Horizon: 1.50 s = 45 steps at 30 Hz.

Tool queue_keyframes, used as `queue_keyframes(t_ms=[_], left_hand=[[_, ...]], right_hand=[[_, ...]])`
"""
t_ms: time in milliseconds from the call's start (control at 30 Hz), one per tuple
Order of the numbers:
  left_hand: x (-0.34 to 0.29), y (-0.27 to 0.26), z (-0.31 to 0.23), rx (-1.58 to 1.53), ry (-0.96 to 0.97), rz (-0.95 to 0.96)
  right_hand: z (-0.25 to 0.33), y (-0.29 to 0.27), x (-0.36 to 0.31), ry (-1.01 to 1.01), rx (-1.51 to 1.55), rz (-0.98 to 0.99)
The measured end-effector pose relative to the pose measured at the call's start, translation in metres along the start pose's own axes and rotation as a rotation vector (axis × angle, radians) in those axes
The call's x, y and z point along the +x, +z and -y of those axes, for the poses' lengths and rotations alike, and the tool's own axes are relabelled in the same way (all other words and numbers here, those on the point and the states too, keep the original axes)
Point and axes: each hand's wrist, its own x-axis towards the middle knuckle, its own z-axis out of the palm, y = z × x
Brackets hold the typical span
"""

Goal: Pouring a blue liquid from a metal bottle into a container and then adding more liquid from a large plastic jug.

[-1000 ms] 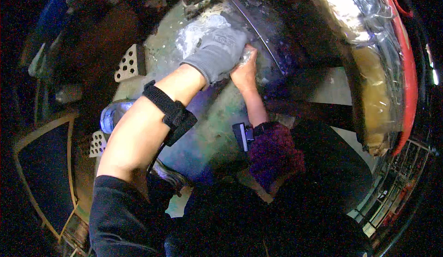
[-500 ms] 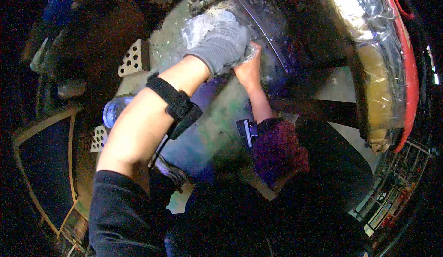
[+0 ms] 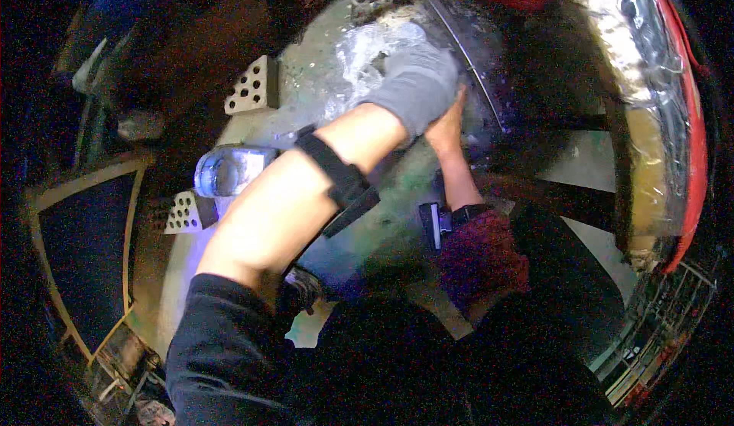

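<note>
The left hand [image 3: 422, 76], in a grey glove, is up at the top centre of the frame, blurred; I can't tell how far it's open or whether it has hold of anything. The right hand [image 3: 446, 129] is bare and sits just below and to the right, partly tucked behind the glove, with its fingers hidden, so its grip can't be read either. A white patch [image 3: 355, 55] spreads over the floor [image 3: 401, 189] along the glove's left side.

Just right of the hands a thin rod [image 3: 462, 50] slants down from the top, edging the work on that side. Below the hands, greenish floor runs between the forearms, giving room toward the body.

Left of centre, beside the left forearm, is a clear bluish bottle [image 3: 229, 172]; I can't make out what's in it. One holed brick [image 3: 251, 88] stands above it, another [image 3: 183, 213] below.

Farther out, a dark panel [image 3: 84, 250] in a pale frame fills the lower left, and a plastic-wrapped bulk [image 3: 650, 66] with a red edge [image 3: 694, 143] curves down the right.
</note>
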Motion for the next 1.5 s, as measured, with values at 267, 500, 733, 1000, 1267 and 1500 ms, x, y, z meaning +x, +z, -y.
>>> queue_keyframes(t_ms=[267,500,733,1000,1267,1500], left_hand=[[0.016,0.015,0.023,0.149,0.244,0.045],[0.012,0.014,0.029,0.281,0.438,0.078],[-0.062,-0.044,0.046,-0.052,0.187,-0.118],[-0.295,-0.247,0.016,-0.325,-0.164,0.033],[-0.412,-0.218,0.001,-0.148,-0.699,-0.185],[-0.4,-0.2,0.041,-0.289,-0.558,-0.011]], right_hand=[[0.021,0.0,0.005,0.149,-0.054,-0.008],[0.039,0.0,0.0,0.201,-0.113,-0.032],[0.056,0.01,-0.013,0.198,-0.004,0.015],[0.037,0.004,0.006,-0.152,-0.24,0.112],[0.102,0.073,0.038,-0.147,-0.006,0.227],[0.124,0.208,0.123,-0.012,-0.056,0.073]])
